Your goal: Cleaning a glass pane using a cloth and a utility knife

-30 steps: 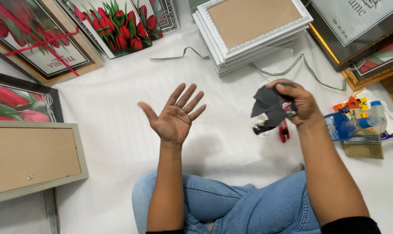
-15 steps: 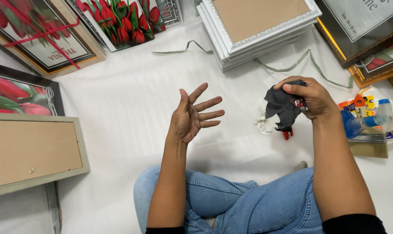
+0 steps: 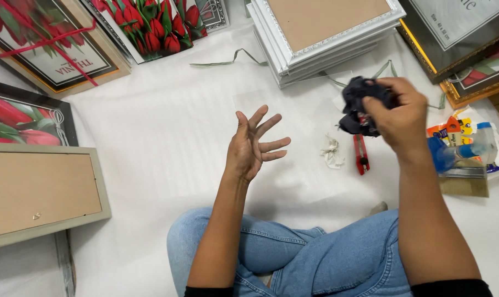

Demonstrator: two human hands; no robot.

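Head view: the right hand (image 3: 401, 118) is clenched around a bunched dark cloth (image 3: 359, 102), lifted clear of the white floor sheet (image 3: 161, 143), likely to keep it gathered in the palm. The left hand (image 3: 252, 146) hovers apart, fingers (image 3: 271, 122) spread and released, holding nothing. Beneath the cloth lie a red utility knife (image 3: 361, 155) and a crumpled paper scrap (image 3: 332, 152). A stack of white frames (image 3: 321, 33) sits beyond, backs up.
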